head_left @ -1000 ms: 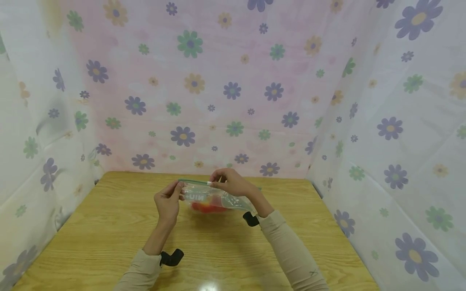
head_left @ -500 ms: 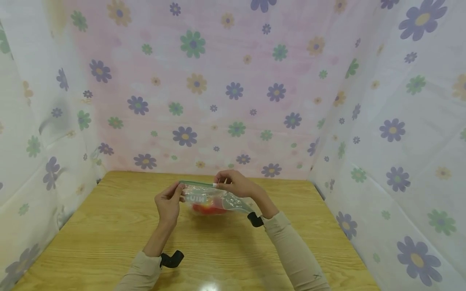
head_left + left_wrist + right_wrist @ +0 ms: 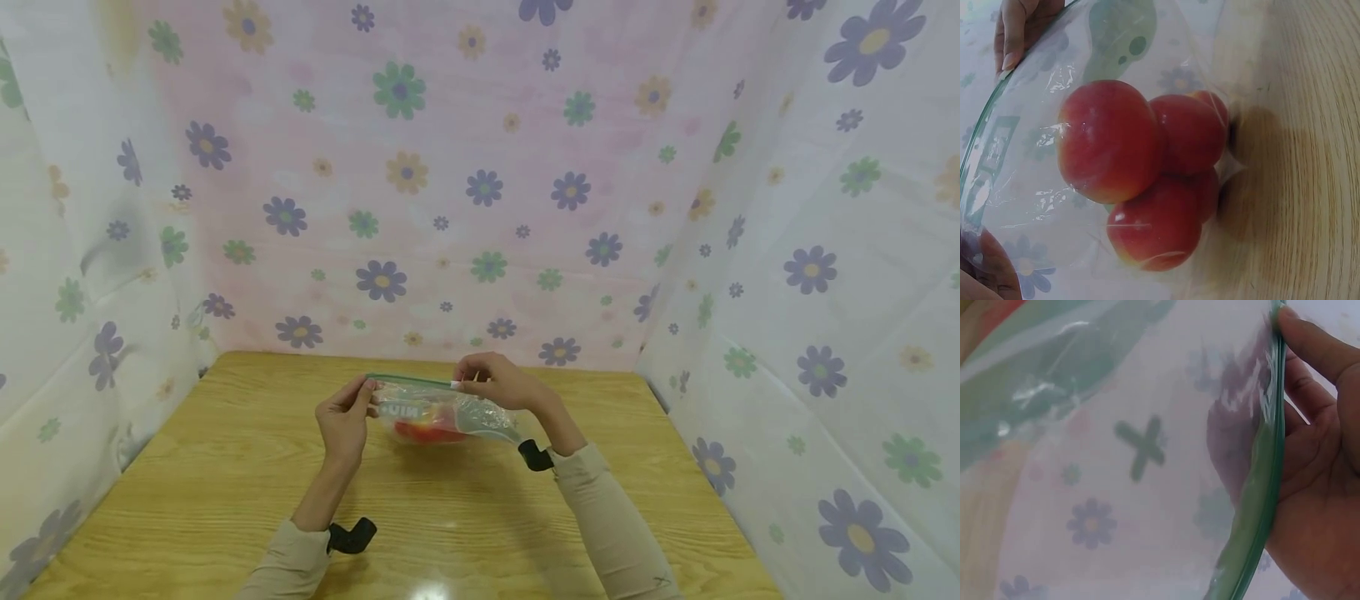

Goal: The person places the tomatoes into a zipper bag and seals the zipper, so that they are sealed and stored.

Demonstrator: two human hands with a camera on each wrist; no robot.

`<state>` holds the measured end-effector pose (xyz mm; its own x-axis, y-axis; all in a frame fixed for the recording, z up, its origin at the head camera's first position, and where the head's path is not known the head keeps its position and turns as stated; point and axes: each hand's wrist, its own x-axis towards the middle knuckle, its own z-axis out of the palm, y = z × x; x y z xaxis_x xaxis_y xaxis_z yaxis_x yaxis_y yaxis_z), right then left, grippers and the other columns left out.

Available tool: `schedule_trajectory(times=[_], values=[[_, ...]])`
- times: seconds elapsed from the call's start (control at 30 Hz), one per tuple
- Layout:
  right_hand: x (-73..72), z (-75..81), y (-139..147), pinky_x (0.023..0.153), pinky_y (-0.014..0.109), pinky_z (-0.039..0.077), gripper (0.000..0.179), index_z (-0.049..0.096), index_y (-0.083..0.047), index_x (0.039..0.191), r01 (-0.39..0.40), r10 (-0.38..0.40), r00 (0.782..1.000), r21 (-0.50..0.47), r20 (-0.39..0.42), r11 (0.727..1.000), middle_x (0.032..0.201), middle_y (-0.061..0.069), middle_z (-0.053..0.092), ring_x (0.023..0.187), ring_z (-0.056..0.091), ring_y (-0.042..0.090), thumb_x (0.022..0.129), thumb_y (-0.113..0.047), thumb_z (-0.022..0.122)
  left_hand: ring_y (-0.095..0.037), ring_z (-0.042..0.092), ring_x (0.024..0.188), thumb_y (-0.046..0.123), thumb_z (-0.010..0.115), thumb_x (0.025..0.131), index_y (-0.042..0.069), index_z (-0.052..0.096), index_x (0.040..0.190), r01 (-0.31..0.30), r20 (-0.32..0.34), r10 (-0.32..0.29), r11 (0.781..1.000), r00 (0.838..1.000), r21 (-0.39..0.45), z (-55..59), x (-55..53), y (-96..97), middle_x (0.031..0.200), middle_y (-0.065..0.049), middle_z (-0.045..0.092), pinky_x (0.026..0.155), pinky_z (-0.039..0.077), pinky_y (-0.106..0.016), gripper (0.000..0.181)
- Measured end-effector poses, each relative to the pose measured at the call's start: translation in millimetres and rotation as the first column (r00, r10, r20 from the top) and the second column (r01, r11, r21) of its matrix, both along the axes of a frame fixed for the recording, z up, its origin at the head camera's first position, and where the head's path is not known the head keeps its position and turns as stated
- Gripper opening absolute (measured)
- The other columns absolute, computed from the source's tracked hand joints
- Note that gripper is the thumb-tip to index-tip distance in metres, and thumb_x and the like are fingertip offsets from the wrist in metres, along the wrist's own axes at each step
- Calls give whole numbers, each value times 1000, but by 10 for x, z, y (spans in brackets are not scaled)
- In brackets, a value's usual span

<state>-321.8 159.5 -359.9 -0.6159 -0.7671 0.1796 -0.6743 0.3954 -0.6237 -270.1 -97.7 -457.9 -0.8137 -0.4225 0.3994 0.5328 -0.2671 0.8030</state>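
Note:
A clear zip bag with a green zip strip hangs between both hands just over the wooden table. Several round red fruits with yellowish patches lie bunched in its lower part; their exact kind is unclear. My left hand pinches the bag's left top corner between thumb and fingers. On the strip, my right hand pinches a small white piece, probably the slider, between thumb and forefinger. The right wrist view shows the green strip running past the palm.
The wooden table fills the space below the hands. Flower-printed cloth walls it in at the back and both sides. A black wrist mount sits at the left cuff and another black mount at the right.
My right hand has slid to the right along the green strip, the white piece moving with it. The left hand stays at its corner, and the view has shifted slightly.

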Motion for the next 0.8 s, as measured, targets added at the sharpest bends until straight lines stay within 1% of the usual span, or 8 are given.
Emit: schedule_trajectory(times=[0.17,0.27,0.4,0.5,0.6,0.7,0.8], values=[[29,28,108,68,27,51,10,66,-5,104,10,-10,999,16,34,1000,91,7,65,74,56,13,104,-13,60,-4,66,62,-1,66,97,-23,64,113,-3,3,3,1000,1000,-5,-1,4,-7,79,8,76,51,55,-16,27],[47,32,182,64,25,47,11,66,-6,102,14,-16,998,34,56,999,87,7,64,70,53,11,105,-14,59,-4,66,62,-1,66,97,-23,64,112,-2,10,2,1000,1000,-6,-6,11,-13,79,8,76,51,55,-16,26],[84,53,270,62,25,44,15,65,-5,102,9,-12,997,39,77,999,85,9,62,69,51,16,106,-16,57,-5,66,62,-2,66,97,-22,65,112,-3,10,3,1000,1000,3,-15,18,-28,79,8,76,51,55,-16,25],[111,66,336,64,27,46,14,65,-6,102,22,-26,996,43,87,999,87,7,62,73,53,18,106,-17,57,-5,67,62,-1,66,98,-22,65,112,-2,6,2,1000,1000,2,-16,15,-39,80,8,76,52,55,-16,26],[128,61,398,67,27,50,13,65,-8,104,48,-53,995,57,85,997,91,5,62,76,56,17,106,-18,58,-4,66,62,0,66,98,-22,65,112,0,3,0,1000,1000,-1,-14,8,-45,80,8,76,52,55,-16,26],[153,54,453,70,29,54,13,64,-9,106,69,-74,995,70,71,995,94,3,63,79,59,15,106,-20,58,-4,66,62,-1,66,97,-23,65,111,0,-8,0,1000,1000,4,-11,1,-47,79,8,76,52,55,-16,25],[183,52,502,71,30,56,13,63,-9,108,90,-94,994,70,58,993,95,4,64,80,60,15,106,-20,57,-4,67,61,-2,66,97,-23,65,110,-1,-21,1,1000,1000,6,-14,-6,-47,79,7,76,52,55,-16,25]])
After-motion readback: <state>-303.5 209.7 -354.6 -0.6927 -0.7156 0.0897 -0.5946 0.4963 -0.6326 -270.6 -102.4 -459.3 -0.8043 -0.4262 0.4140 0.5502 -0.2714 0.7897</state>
